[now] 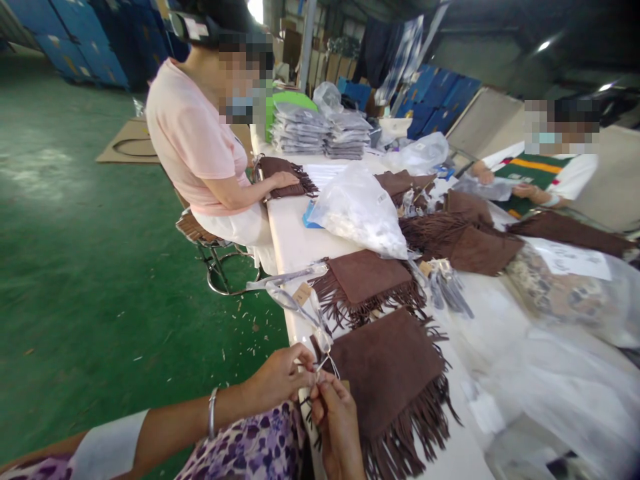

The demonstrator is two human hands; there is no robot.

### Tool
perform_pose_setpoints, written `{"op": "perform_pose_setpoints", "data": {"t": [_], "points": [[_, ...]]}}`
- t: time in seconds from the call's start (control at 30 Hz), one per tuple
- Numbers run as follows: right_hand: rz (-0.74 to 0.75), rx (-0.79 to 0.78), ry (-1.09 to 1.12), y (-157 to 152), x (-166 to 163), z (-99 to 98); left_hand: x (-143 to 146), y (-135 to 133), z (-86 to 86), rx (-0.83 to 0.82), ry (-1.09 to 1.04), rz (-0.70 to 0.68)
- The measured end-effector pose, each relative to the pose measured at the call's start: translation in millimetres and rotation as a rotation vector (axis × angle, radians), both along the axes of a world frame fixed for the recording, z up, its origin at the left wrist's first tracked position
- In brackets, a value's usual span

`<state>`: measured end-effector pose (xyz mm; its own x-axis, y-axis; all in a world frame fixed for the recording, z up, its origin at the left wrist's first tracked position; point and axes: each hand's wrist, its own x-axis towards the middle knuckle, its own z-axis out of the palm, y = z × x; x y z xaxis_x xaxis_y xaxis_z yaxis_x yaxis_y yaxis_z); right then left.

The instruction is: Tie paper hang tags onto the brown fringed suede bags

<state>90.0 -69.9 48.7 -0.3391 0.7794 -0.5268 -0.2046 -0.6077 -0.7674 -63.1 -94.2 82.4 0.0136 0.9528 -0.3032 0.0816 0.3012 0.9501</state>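
Observation:
My left hand (pixel 280 379) and my right hand (pixel 336 417) meet at the table's near edge, both pinched on a thin clear strap (pixel 320 333) with a small metal clasp. The strap runs up past a paper tag (pixel 302 293). It lies against a brown fringed suede bag (pixel 390 373) right beside my hands. A second brown fringed bag (pixel 367 280) lies just beyond it. My left wrist wears a silver bangle.
A seated person in a pink top (pixel 193 133) handles another brown bag (pixel 285 177) at the table's left side. Another person (pixel 540 173) sits at the far right. Clear plastic bags (pixel 360 210), stacked grey packets (pixel 320 130) and more brown bags cover the white table (pixel 295 233). Green floor lies to the left.

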Motion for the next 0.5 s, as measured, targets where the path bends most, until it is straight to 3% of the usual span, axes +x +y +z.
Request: {"op": "perform_pose_setpoints", "data": {"t": [0.1,0.23,0.5], "points": [[-0.043,-0.037,0.035,-1,-2,1.9,11,9,-9.1,-0.132,-0.257,0.014],[-0.081,-0.055,0.024,-2,-1,8.2,8,14,-19.9,-0.239,-0.402,0.007],[-0.054,-0.058,-0.037,-2,-3,3.3,-4,12,-10.3,-0.257,-0.383,0.01]]}}
